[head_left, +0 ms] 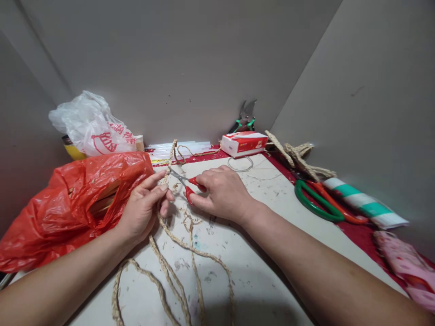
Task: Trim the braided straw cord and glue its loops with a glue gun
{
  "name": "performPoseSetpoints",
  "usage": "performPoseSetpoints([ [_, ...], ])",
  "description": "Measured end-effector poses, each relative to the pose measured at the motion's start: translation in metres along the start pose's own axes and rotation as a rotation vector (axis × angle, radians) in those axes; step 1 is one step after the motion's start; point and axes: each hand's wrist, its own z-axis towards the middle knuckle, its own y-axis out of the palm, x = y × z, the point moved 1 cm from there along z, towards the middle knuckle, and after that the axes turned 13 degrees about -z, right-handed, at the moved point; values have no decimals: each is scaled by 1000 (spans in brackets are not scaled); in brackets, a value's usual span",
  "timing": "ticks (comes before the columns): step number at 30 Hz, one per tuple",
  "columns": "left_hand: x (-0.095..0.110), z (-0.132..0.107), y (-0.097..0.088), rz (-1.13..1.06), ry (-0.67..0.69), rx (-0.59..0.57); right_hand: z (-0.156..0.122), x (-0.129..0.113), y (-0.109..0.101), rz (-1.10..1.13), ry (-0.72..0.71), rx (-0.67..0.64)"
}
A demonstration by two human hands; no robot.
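Braided straw cord runs up thru the L hand, abt. ctr of the tabletop; its upper end sticks up past the fingertips, other lengths loop twd the near edge. L hand is half curled w/ the cord gripped b/w thumb & fingers. R hand holds small red-handled scissors, thumb & fingers at the handle loops, blades pointing L at the cord, just beside the L fingertips. Hard to tell at this size if the blades actually bite.

Straw scraps lie near the cord. To the L, next to the L forearm: red plastic bag w/ brown pcs showing thru a gap; behind it a whitish plastic bag w/ red print. At the back, clear thin rods, then a red & white tissue pack, wire ring in front, green-handled pruners behind vs. the wall. R side, on red cloth: straw braids, green handle loop, green/white striped roll.
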Motion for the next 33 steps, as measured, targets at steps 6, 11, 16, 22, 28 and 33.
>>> performPoseSetpoints([
  [6, 1, 0, 0, -7, -4, 33, 1, -2, -1, -44, -28, -27],
  [11, 3, 0, 4, -5, -6, 52, 0, 2, 2, 7, 1, 11],
  [16, 4, 1, 5, -19, 7, 38, -1, 1, 1, 30, -52, 32],
  [22, 6, -1, 6, -26, 6, 18, -1, -2, -3, -71, -115, -11],
  [28, 6, -1, 9, -43, -10, 19, 1, 1, 0, -106, -125, -74],
  [33, 6, 0, 9, -32, -11, 3, 0, 3, 4, -2, -44, -13],
])
